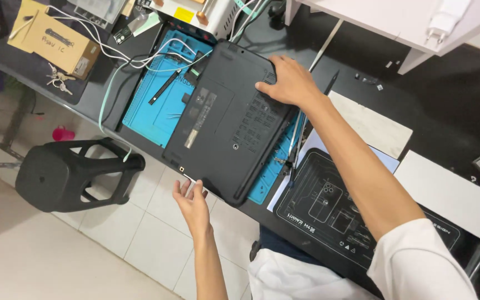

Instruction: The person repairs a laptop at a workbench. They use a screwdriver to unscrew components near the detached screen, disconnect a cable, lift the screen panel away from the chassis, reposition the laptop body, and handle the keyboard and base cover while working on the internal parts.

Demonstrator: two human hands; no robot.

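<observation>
The laptop point(226, 119) lies bottom-up on a blue mat point(154, 100) at the near edge of the dark table point(451, 111), one corner jutting out over the tiled floor point(45, 250). Its long axis runs from the far white box point(206, 14) toward the person's lap.

The right hand point(290, 83) rests flat on the far corner, fingers spread, gripping nothing. The left hand point(193, 200) hangs open beside the overhanging corner; whether it touches is hard to tell.

A black stool point(70, 172) stands close on the left, with bare floor around it. A black mat point(329, 208) lies right of the laptop, partly behind the forearm. White cables point(134, 55) cross the blue mat.
</observation>
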